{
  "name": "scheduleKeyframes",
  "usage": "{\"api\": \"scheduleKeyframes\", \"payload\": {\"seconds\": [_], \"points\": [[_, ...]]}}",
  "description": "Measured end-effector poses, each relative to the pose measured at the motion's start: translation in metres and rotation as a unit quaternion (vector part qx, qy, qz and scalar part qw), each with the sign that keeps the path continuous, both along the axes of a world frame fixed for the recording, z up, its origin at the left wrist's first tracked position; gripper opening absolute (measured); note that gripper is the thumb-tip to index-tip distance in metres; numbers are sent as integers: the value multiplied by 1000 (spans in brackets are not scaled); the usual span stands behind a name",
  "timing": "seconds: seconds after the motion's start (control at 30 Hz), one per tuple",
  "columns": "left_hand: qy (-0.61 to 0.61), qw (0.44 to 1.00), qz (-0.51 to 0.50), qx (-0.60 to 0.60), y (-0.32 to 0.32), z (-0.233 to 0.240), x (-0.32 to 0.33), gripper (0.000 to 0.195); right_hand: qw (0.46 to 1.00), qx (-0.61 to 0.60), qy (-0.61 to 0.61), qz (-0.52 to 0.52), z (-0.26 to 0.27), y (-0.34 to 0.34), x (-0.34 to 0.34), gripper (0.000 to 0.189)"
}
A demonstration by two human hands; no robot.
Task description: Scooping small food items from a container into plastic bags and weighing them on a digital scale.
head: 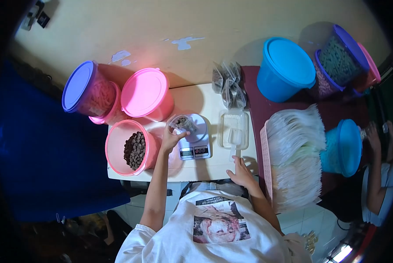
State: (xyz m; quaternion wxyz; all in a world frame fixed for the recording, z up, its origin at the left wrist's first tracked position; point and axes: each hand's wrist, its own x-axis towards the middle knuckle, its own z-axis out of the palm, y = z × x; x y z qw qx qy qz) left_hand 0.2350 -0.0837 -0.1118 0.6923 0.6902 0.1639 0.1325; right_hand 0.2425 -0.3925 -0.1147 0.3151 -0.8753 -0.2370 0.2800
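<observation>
My left hand (172,137) grips a small clear plastic cup (184,123) with dark brown pieces inside. The cup is tilted over the round platform of a white digital kitchen scale (195,138); whether it touches the platform I cannot tell. To the left, an open pink bucket (114,148) holds a heap of dark brown, chip-like pieces (135,151). My right hand (243,173) is at the table's front with thumb and fingers apart. Its fingertips are at the handle end of a clear plastic scoop (234,139), which lies in a shallow clear plastic tray (220,131).
Filled clear pouches (228,85) stand behind the tray. A lidded pink bucket (147,92) and stacked tubs (94,90) are back left. At right are a pink basket (266,164) of plastic bags (295,148), blue buckets (283,69) (341,148), and another person's hand (374,138).
</observation>
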Motion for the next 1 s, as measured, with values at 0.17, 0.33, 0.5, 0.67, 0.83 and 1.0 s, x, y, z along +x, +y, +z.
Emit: {"api": "scheduleKeyframes", "payload": {"seconds": [0.17,0.33,0.5,0.67,0.83,1.0], "points": [[2,1000,5,-2,2,-2,-4,84,1000,-10,14,8,-2,-2,0,59],[36,999,34,-12,2,-5,-3,83,999,-15,28,13,5,-2,4,58],[42,998,43,-15,3,-12,-8,85,1000,-6,20,9,-2,-4,8,56],[60,997,52,-9,1,0,-14,87,1000,4,-17,1,-3,-2,8,53],[52,993,107,2,3,7,-28,87,995,26,88,32,22,23,23,35],[-20,994,100,-44,4,16,-27,57,961,274,-24,-22,40,87,52,23]]}}
